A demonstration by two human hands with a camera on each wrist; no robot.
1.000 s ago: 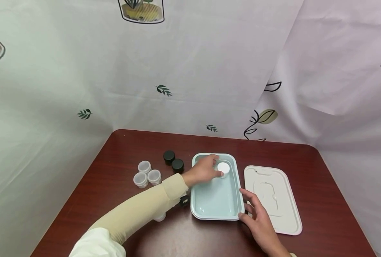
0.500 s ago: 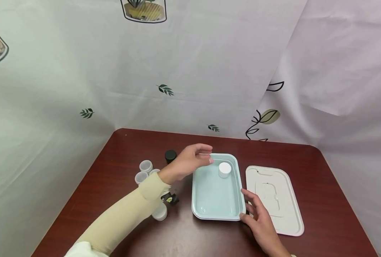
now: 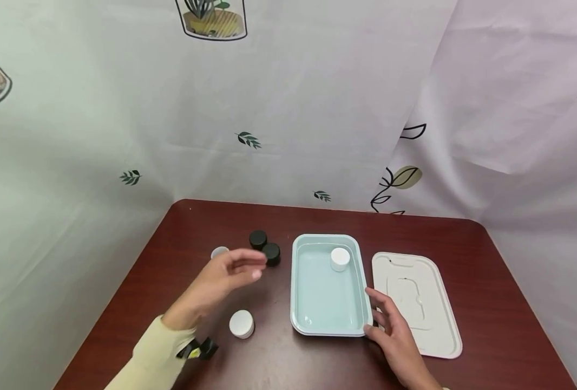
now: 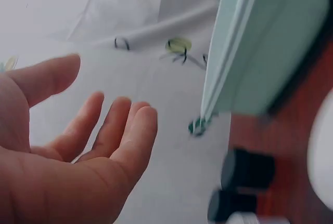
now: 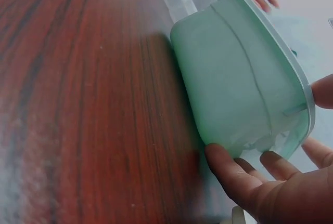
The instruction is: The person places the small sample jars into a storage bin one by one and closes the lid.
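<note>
My left hand is in the air left of the light blue plastic tub. Its fingers are loosely bent and nothing is between them, as the left wrist view confirms. One small clear jar shows behind it; the others there are hidden. Two black-lidded jars are just beyond its fingertips. Nearer me stands a jar with a white lid. Inside the tub, toward the back, sits another white-lidded jar. My right hand touches the tub's front right corner, fingers and thumb spread against wall and rim.
A white rectangular lid lies flat to the right of the tub, partly behind my right hand. The dark red table ends at a patterned white cloth at the back and sides. A black strap is at my left wrist.
My left hand has come away from the white-lidded jar, which stays in the tub, and has moved left over the clear jars. My right hand stays at the tub's corner.
</note>
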